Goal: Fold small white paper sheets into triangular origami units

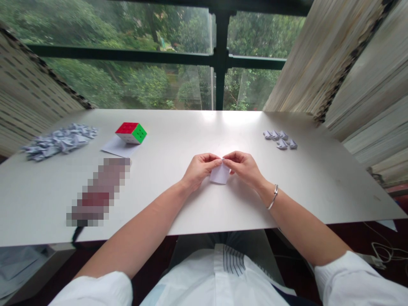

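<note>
Between my hands, over the middle of the white table, is a small white sheet of paper (pixel 219 174). My left hand (pixel 201 169) pinches its top edge from the left, thumb and forefinger pressed together. From the other side my right hand (pixel 240 166) pinches the same edge, and the two thumbs almost meet. The paper's lower part hangs free toward me; its pinched edge is mostly covered by fingertips. Several small folded paper pieces (pixel 280 139) lie on the table beyond my right hand.
A large heap of folded paper pieces (pixel 60 141) lies at the far left of the table (pixel 178 136). A puzzle cube (pixel 131 133) rests on white paper (pixel 111 146). Nearer me lies a pixelated object (pixel 98 191) with a black strap (pixel 76 238). Windows and curtains stand behind.
</note>
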Demonstrator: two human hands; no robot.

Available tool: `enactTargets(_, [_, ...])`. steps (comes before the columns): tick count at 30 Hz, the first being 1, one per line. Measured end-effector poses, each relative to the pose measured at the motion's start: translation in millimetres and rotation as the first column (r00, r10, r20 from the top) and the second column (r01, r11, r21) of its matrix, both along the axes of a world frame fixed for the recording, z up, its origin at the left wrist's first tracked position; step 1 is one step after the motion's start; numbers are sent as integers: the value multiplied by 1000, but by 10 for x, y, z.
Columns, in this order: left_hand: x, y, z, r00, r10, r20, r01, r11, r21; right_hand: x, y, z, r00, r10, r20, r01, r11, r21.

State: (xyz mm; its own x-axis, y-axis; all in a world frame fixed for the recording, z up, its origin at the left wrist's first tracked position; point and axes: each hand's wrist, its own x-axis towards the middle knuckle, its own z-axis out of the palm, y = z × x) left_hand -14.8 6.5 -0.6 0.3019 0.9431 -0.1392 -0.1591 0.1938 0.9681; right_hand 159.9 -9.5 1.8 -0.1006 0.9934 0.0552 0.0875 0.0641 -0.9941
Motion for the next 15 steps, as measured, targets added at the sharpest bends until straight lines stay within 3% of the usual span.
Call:
enactTargets(11, [48, -57, 30, 994, 3, -106, 7, 995, 101, 33, -3, 39, 999, 18, 33, -16, 998, -60])
enactTargets(15, [41, -45, 27, 997, -2, -80, 11, 994, 111, 9, -15, 64, 1000, 19, 21, -17, 997, -69])
